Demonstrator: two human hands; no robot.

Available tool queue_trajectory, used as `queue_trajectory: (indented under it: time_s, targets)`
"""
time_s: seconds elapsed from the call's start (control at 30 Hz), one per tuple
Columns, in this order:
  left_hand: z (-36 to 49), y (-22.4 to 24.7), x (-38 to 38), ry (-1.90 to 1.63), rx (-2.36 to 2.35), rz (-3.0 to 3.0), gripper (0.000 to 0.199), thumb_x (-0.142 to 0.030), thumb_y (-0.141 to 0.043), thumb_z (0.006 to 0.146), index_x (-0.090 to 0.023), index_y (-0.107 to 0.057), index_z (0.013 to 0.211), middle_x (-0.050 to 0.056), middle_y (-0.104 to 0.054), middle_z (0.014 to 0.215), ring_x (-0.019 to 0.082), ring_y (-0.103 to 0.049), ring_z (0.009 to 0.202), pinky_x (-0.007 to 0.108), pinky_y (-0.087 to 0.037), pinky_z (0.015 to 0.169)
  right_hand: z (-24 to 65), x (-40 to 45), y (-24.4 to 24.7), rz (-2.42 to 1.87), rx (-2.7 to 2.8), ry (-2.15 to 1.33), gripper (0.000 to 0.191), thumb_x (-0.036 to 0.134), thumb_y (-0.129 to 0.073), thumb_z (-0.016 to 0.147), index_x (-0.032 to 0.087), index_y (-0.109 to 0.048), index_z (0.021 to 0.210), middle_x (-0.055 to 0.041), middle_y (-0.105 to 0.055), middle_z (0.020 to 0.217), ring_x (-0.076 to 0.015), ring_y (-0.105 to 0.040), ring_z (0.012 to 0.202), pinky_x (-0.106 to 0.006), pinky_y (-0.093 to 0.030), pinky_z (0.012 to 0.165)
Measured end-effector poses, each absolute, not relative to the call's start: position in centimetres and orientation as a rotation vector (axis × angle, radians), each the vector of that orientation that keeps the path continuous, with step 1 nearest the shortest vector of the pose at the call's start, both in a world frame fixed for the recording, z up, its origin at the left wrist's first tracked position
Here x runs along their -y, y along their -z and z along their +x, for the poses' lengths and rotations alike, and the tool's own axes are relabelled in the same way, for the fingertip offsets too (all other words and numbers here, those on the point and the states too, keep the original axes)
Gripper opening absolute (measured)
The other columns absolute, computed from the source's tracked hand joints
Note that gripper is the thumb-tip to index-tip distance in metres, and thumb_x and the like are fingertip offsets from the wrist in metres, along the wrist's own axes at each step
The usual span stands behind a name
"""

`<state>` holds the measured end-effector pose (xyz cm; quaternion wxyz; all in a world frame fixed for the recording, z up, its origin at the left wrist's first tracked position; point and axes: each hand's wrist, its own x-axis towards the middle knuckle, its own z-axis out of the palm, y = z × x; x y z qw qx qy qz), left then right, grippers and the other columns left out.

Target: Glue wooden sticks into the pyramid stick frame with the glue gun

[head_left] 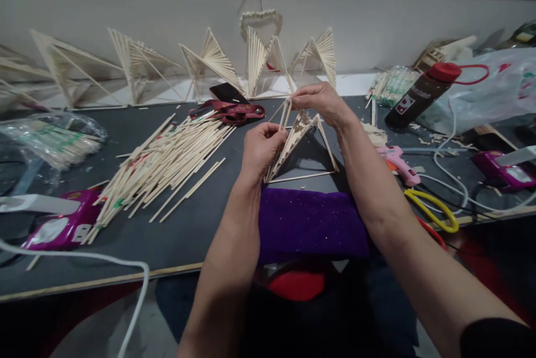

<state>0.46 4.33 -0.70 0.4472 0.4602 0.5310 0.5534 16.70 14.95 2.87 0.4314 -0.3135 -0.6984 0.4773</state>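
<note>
A small frame of pale wooden sticks (299, 137) stands on the dark table before me, its sticks fanned like the finished-looking ones behind. My left hand (263, 148) is closed, thumb and fingers pinching the frame's left side partway up. At the upper end of a stick (286, 112) there, my right hand (320, 102) pinches with its fingertips; part of the grip is hidden. A loose pile of wooden sticks (171, 157) lies left of my left hand. A purple cloth (312, 221) lies at the near table edge, between my forearms.
Fanned stick frames (213, 62) line the wall. Right of me are a pink glue gun (400, 163), yellow-handled scissors (435, 210), white cables and a dark bottle (422, 95) with a red cap. Bagged sticks (58, 137) and a purple device (62, 218) sit at left.
</note>
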Motion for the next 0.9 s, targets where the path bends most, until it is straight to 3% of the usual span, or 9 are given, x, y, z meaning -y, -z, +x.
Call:
queue_trajectory:
  time_s: [0.27,0.67,0.9]
  targets:
    - [-2.6,-0.8,-2.3,-1.145,-1.411,1.199,0.035,-0.038,-0.079,0.063,-0.018,-0.074,0.091,0.006,-0.071,0.087,0.015,-0.061,0.072,0.024,-0.045,0.058,16.7,-15.2,-2.7,-0.787,1.749,-1.181,0.012,0.024,-0.074,0.068,0.015,-0.076,0.073,-0.002,-0.07,0.069,-0.013,-0.061,0.068,-0.028,-0.051,0.07]
    - [-5.0,1.9,-0.7,-0.79,-1.429,1.184,0.011,-0.019,-0.076,0.057,-0.019,-0.073,0.068,0.004,-0.062,0.058,0.014,-0.048,0.049,0.026,-0.038,0.048,16.9,-15.3,-2.8,-0.775,1.788,-1.172,0.012,0.022,-0.072,0.073,0.012,-0.075,0.077,-0.0024,-0.068,0.07,-0.0158,-0.064,0.075,-0.029,-0.05,0.069]
    - [-4.9,1.6,-0.5,-0.724,-1.347,1.12,0.016,-0.012,-0.077,0.051,-0.02,-0.07,0.064,0.003,-0.062,0.059,0.014,-0.053,0.051,0.023,-0.039,0.047,16.9,-15.1,-3.0,-0.768,1.775,-1.192,0.012,0.019,-0.072,0.073,0.01,-0.076,0.079,-0.0037,-0.068,0.073,-0.0157,-0.062,0.076,-0.029,-0.049,0.072]
